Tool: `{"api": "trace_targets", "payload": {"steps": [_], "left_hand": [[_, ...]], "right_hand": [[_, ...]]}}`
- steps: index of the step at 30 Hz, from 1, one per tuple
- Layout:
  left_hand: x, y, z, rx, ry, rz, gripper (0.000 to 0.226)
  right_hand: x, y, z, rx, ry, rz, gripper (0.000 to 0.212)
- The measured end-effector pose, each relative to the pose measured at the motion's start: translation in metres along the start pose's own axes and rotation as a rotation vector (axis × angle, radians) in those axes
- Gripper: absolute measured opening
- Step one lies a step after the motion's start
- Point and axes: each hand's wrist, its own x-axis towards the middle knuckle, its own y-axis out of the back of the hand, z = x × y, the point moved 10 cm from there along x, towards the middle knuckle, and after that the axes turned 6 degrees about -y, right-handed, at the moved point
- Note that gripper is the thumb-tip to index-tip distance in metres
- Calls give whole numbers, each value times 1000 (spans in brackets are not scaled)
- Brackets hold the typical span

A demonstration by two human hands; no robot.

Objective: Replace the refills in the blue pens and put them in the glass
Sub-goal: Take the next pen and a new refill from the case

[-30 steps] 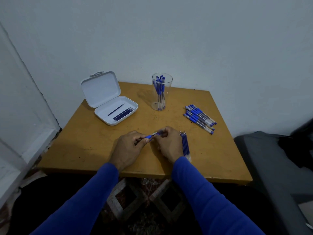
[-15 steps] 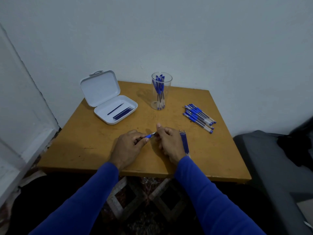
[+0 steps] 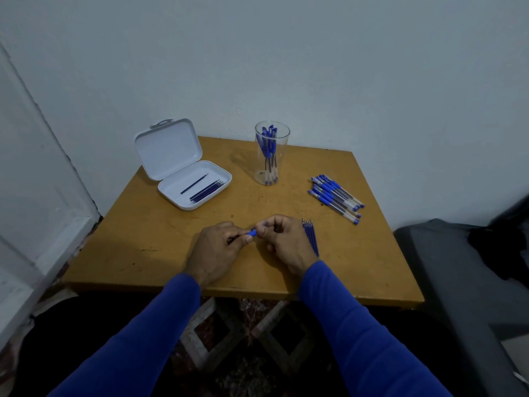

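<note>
Pen (image 3: 252,233) pinched between left hand (image 3: 217,250) and right hand (image 3: 286,243); long axis 9-to-3; tip direction hidden; glass (image 3: 272,153) at 12.

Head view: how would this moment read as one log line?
left hand: grips blue pen | right hand: pinches its tip end | glass: holds pens

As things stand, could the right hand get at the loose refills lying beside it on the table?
Probably yes, but not at once: the refills lie bare just beside the right hand, nothing between them, but its fingers are pinching the pen together with the left hand.
</note>
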Motion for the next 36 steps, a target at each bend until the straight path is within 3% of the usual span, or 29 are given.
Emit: {"api": "trace_targets", "payload": {"steps": [4, 7, 10, 13, 16, 18, 21, 24, 27, 33, 36], "left_hand": [[1, 1, -1, 13, 1, 2, 22], [0, 2, 0, 8, 5, 16, 23], [-1, 3, 2, -1, 4, 24, 23], [0, 3, 2, -3, 13, 18, 22], [0, 3, 2, 3, 13, 19, 22], [0, 3, 2, 5, 7, 24, 23], [0, 4, 2, 11, 2, 28, 24], [0, 3, 1, 23, 10, 16, 24], [1, 2, 1, 26, 9, 12, 25], [-1, 3, 2, 13, 13, 16, 24], [0, 3, 2, 29, 14, 11, 23]], "right_hand": [[1, -2, 1, 105, -40, -82, 41], [0, 5, 1, 68, -47, 9, 28], [0, 7, 4, -2, -35, 67, 38], [-2, 5, 1, 25, -19, 19, 13], [-2, 2, 1, 110, -34, -52, 29], [-3, 3, -1, 63, -20, -28, 18], [-4, 5, -1, 1, -32, 40, 33], [-5, 4, -2, 24, -22, 7, 15], [-6, 1, -3, 131, -35, -75, 26], [-4, 4, -2, -18, -16, 39, 21], [-6, 6, -3, 55, 1, 36, 12]]}}
